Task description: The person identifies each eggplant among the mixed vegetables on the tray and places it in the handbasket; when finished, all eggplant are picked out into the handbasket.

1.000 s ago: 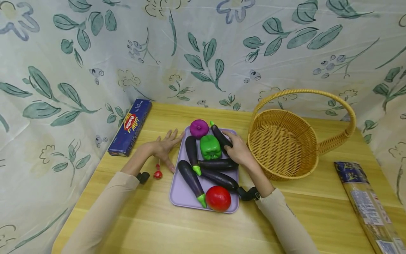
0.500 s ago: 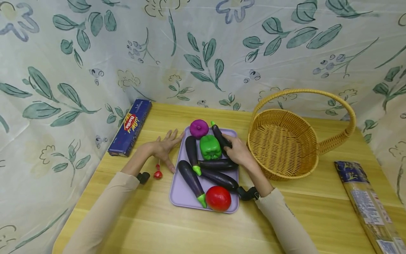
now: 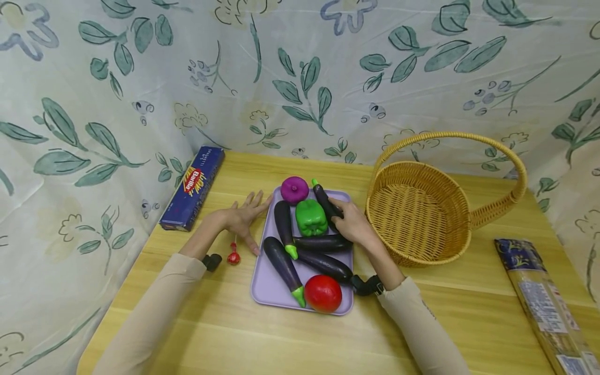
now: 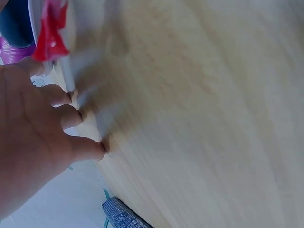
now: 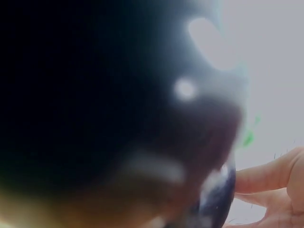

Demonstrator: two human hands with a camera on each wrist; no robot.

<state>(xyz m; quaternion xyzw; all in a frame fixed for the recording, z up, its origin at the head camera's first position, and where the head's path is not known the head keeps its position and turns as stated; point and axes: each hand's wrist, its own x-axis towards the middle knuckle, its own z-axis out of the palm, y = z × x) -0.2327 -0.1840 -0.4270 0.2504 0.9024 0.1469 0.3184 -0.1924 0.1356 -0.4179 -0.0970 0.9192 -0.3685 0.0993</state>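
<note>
A lilac tray [image 3: 267, 291] in the head view carries several dark eggplants, a green bell pepper [image 3: 311, 217], a round purple vegetable [image 3: 294, 190] and a red tomato [image 3: 323, 294]. My right hand [image 3: 352, 223] grips the eggplant [image 3: 321, 196] at the tray's upper right between thumb and fingers. In the right wrist view a blurred dark eggplant [image 5: 95, 95] covers most of the picture. My left hand [image 3: 241, 219] is spread, with thumb and a fingertip at the tray's left edge. Beneath its wrist lies a red-wrapped lollipop [image 3: 233, 257], its white stick visible in the left wrist view.
A wicker basket [image 3: 419, 213] with a tall handle stands right of the tray. The blue spaghetti box [image 3: 192, 188] lies at the back left. Along the right side is a clear-and-blue pasta packet [image 3: 539, 302]. A floral cloth [image 3: 300, 83] hangs behind the table.
My right fingers have shifted very slightly on the eggplant, which has tilted a little. The left hand and the tray have stayed in place.
</note>
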